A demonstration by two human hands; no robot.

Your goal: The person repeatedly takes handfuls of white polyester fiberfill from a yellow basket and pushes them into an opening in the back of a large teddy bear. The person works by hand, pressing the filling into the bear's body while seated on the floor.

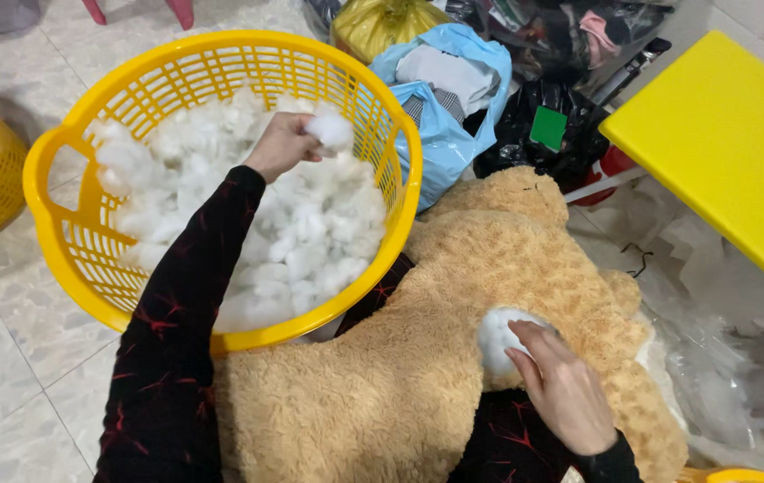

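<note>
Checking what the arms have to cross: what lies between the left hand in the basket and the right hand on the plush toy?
In the head view, between left hand and right hand: white stuffing, the yellow basket's rim, then tan plush toy.

The right hand (pixel 565 389) fingertips are disappearing into a white stuffing tuft (pixel 500 338); the plush bear's opening beneath them is staying hidden. Beyond the left hand (pixel 282 145) fingers, dark bags (pixel 543 45) are running off-frame, contents unclear.
</note>
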